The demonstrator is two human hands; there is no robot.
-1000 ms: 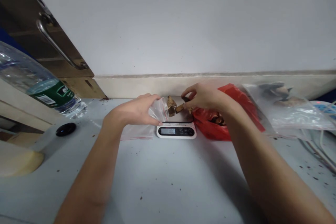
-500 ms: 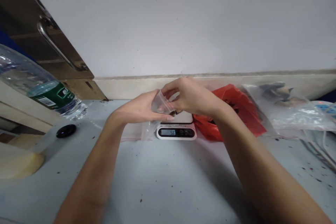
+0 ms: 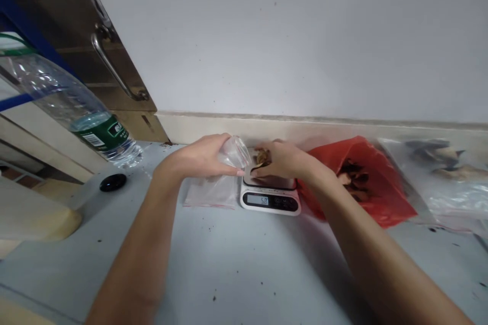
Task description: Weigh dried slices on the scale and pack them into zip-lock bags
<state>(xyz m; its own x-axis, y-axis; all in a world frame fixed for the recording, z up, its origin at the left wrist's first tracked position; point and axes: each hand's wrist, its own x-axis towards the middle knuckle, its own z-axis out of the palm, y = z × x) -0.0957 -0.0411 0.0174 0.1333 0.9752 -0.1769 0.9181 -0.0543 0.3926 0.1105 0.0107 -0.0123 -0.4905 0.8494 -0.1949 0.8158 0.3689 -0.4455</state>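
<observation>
My left hand [image 3: 204, 157] grips a small clear zip bag [image 3: 237, 151] with its mouth tipped toward the scale. Just right of the bag, my right hand [image 3: 284, 161] is over the plate of a small white digital scale [image 3: 270, 202], its fingers curled round dried brown pieces [image 3: 262, 156]. Some of the pieces show between thumb and fingers; the palm hides the others. The scale's display is lit with small digits. Flat clear zip bags [image 3: 211, 194] lie on the table under my left hand.
An open red plastic bag [image 3: 366, 203] of dried dark pieces stands right of the scale, beside a clear bag [image 3: 442, 177] of similar pieces. At left are a water bottle [image 3: 101, 129], a black oval object [image 3: 113, 183] and a pale container [image 3: 41, 218]. A white wall [image 3: 290, 45] rises behind.
My right hand has moved away from the zip bag's mouth, down onto the scale plate round the dried pieces. My left hand still holds the bag. The view has shifted left.
</observation>
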